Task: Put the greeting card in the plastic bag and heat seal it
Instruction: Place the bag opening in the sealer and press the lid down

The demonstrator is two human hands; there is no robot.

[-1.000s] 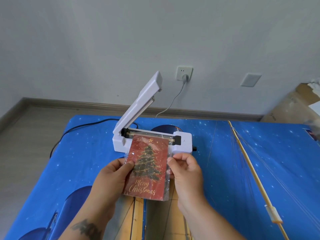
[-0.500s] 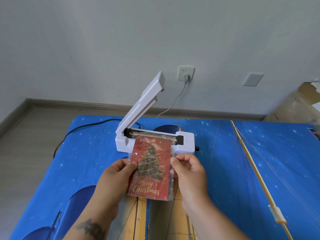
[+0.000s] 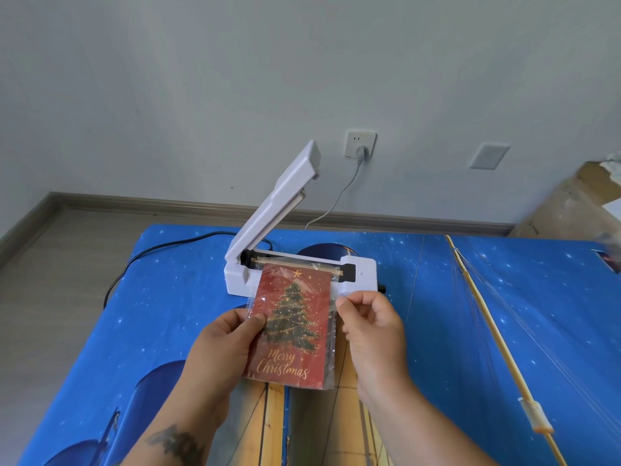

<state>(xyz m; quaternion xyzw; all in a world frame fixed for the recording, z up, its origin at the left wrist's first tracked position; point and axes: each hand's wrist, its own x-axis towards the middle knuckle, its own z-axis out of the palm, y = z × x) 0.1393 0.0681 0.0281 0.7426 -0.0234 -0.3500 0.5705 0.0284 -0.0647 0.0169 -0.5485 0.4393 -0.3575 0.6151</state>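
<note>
A red greeting card (image 3: 289,327) with a Christmas tree and "Merry Christmas" sits inside a clear plastic bag (image 3: 332,334). My left hand (image 3: 225,348) pinches the bag's left edge and my right hand (image 3: 369,327) pinches its right edge. The bag's far end lies across the sealing strip of a white heat sealer (image 3: 359,274), whose lid (image 3: 279,203) stands raised at an angle.
The sealer rests on a table with a blue starry cloth (image 3: 437,314). A black cable (image 3: 161,250) runs off to the left and a grey cord goes to a wall socket (image 3: 360,146). A thin wooden stick (image 3: 497,344) lies at the right. A cardboard box (image 3: 568,203) stands far right.
Both hands have kept their hold on the bag, whose far end stays on the sealing strip. The view has shifted slightly; the lid stays raised.
</note>
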